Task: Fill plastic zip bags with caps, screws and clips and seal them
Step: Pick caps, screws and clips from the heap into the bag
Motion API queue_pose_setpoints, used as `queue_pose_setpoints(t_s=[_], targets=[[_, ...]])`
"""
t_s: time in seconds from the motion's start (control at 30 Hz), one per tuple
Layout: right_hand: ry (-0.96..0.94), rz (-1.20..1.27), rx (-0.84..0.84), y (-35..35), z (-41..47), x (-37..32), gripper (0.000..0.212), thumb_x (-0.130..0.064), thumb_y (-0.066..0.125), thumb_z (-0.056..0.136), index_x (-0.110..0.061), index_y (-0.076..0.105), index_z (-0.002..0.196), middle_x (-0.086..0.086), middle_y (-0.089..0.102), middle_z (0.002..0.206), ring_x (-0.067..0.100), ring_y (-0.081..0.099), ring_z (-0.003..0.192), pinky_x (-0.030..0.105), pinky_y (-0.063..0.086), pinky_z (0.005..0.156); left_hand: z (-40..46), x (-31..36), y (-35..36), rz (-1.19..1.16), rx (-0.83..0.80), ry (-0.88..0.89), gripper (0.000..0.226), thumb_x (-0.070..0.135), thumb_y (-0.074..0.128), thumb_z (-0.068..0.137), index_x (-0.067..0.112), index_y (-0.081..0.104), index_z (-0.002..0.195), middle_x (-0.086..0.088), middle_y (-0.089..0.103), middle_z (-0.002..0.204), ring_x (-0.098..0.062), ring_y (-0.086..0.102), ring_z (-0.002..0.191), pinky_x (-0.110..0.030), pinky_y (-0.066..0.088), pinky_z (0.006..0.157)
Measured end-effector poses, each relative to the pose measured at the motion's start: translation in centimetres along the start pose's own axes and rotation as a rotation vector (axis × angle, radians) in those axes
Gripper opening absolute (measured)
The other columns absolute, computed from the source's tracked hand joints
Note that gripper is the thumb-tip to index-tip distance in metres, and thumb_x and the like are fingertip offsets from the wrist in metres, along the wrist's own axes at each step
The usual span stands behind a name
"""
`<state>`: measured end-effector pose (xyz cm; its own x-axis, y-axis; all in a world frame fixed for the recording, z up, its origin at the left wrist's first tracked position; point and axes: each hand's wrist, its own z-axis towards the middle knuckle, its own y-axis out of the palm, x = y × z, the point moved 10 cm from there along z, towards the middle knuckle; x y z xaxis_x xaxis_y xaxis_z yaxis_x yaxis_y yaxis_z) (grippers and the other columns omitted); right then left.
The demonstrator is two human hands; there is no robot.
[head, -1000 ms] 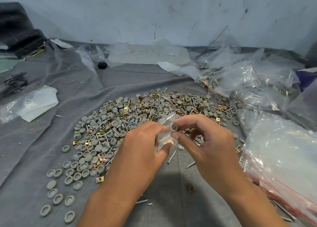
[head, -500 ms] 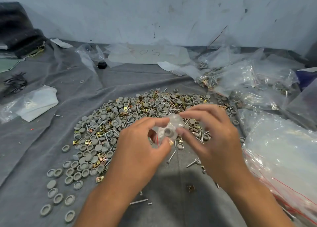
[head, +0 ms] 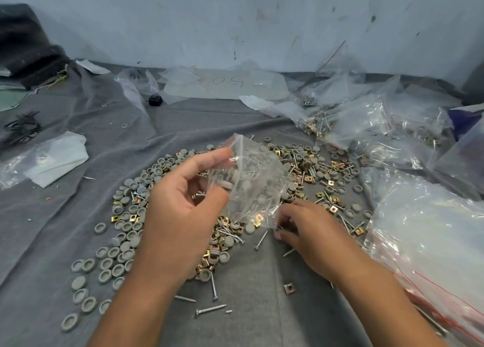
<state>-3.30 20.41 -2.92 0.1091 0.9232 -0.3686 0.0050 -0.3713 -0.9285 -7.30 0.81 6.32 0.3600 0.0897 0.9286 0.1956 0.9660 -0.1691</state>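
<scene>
A: Where's the zip bag (head: pixel 251 179)?

B: Raised above the heap of caps (head: pixel 125 231), screws and clips, pinched at its upper edge by the left hand (head: pixel 183 215), thumb and forefinger.

A: And the right hand (head: pixel 303 231)?

B: Low beside the bag's bottom corner, fingers (head: pixel 281 232) curled as if nipping a small part off the grey cloth (head: pixel 78 202); what they hold, I cannot tell.

A: Advice?

B: Keep the mouth gaping and upward, I'd say, and drop each piece well inside before pressing the zip shut.
</scene>
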Motion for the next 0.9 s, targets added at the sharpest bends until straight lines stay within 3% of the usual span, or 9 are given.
queue_pose_setpoints(t_s=[0.13, 0.23, 0.3, 0.37, 0.43, 0.57, 0.7, 0.83, 0.9], targets=[[-0.042, 0.071, 0.016, 0.1, -0.2, -0.5, 0.020, -0.032, 0.064, 0.096, -0.041, 0.047, 0.091, -0.020, 0.046, 0.096, 0.006, 0.049, 0.092, 0.030, 0.044, 0.078, 0.0, -0.5, -0.6, 0.077, 0.067, -0.031, 0.041, 0.024, 0.051, 0.083, 0.045, 0.070, 0.112, 0.022, 0.070, 0.084, -0.002, 0.037, 0.041, -0.027, 0.029, 0.033], [-0.126, 0.178, 0.005, 0.5, -0.2, -2.5, 0.010, -0.037, 0.057, 0.101, -0.041, 0.058, 0.110, -0.020, 0.045, 0.106, -0.001, 0.052, 0.093, 0.027, 0.047, 0.084, 0.0, -0.3, -0.6, 0.192, 0.075, -0.010, 0.038, 0.017, 0.047, 0.089, 0.039, 0.071, 0.109, 0.028, 0.060, 0.069, -0.001, 0.039, 0.037, -0.013, 0.027, 0.036], [-0.155, 0.184, -0.009, 1.1, -0.1, -3.6, 0.016, -0.040, 0.055, 0.102, -0.041, 0.062, 0.116, -0.018, 0.045, 0.109, 0.000, 0.054, 0.094, 0.027, 0.047, 0.086, 0.0, -0.1, -0.8, 0.268, 0.087, -0.001, 0.038, 0.010, 0.047, 0.096, 0.036, 0.072, 0.104, 0.025, 0.063, 0.077, 0.002, 0.046, 0.044, -0.009, 0.031, 0.041], [-0.153, 0.126, -0.019, 1.8, 0.1, -4.1, 0.021, -0.040, 0.054, 0.102, -0.040, 0.060, 0.121, -0.014, 0.045, 0.112, 0.007, 0.052, 0.101, 0.030, 0.047, 0.089, 0.2, -0.2, -1.1, 0.317, 0.105, -0.013, 0.042, 0.006, 0.046, 0.097, 0.039, 0.072, 0.098, 0.025, 0.067, 0.095, 0.000, 0.052, 0.050, -0.012, 0.036, 0.044], [-0.139, 0.067, -0.015, 2.2, 0.2, -4.2, 0.021, -0.040, 0.055, 0.102, -0.039, 0.057, 0.123, -0.012, 0.045, 0.114, 0.011, 0.049, 0.105, 0.031, 0.046, 0.090, 0.2, -0.3, -1.4, 0.327, 0.118, -0.033, 0.042, 0.008, 0.045, 0.096, 0.040, 0.072, 0.094, 0.024, 0.067, 0.097, -0.003, 0.049, 0.044, -0.012, 0.031, 0.039], [-0.111, 0.074, -0.006, 2.3, 0.1, -4.1, 0.013, -0.037, 0.054, 0.101, -0.035, 0.050, 0.114, -0.012, 0.042, 0.111, 0.011, 0.045, 0.102, 0.030, 0.042, 0.087, 0.1, -0.7, -1.8, 0.289, 0.126, -0.065, 0.035, 0.015, 0.046, 0.095, 0.038, 0.073, 0.093, 0.020, 0.059, 0.060, -0.006, 0.033, 0.033, -0.011, 0.021, 0.035], [-0.111, 0.158, 0.016, 1.6, 0.1, -3.7, 0.016, -0.030, 0.062, 0.096, -0.034, 0.049, 0.105, -0.016, 0.044, 0.101, 0.008, 0.049, 0.090, 0.032, 0.048, 0.085, 0.2, -1.2, -1.9, 0.286, 0.114, -0.088, 0.032, 0.012, 0.053, 0.096, 0.036, 0.074, 0.098, 0.028, 0.055, 0.055, -0.005, 0.034, 0.034, -0.010, 0.022, 0.035], [-0.098, 0.165, 0.008, 0.8, 0.1, -2.6, 0.013, -0.030, 0.066, 0.096, -0.037, 0.056, 0.102, -0.019, 0.045, 0.098, -0.002, 0.049, 0.084, 0.015, 0.041, 0.075, 0.1, -0.9, -1.4, 0.341, 0.067, -0.062, 0.030, 0.012, 0.062, 0.092, 0.036, 0.074, 0.105, 0.029, 0.056, 0.059, -0.002, 0.039, 0.038, -0.008, 0.025, 0.037], [-0.099, 0.266, 0.159, -1.8, -0.1, -2.4, 0.013, -0.030, 0.068, 0.095, -0.038, 0.059, 0.100, -0.019, 0.049, 0.098, -0.006, 0.051, 0.087, 0.008, 0.039, 0.074, 0.1, -0.8, -1.1, 0.352, 0.046, -0.054, 0.030, 0.011, 0.065, 0.090, 0.036, 0.074, 0.105, 0.030, 0.056, 0.061, -0.002, 0.040, 0.040, -0.009, 0.027, 0.038]])
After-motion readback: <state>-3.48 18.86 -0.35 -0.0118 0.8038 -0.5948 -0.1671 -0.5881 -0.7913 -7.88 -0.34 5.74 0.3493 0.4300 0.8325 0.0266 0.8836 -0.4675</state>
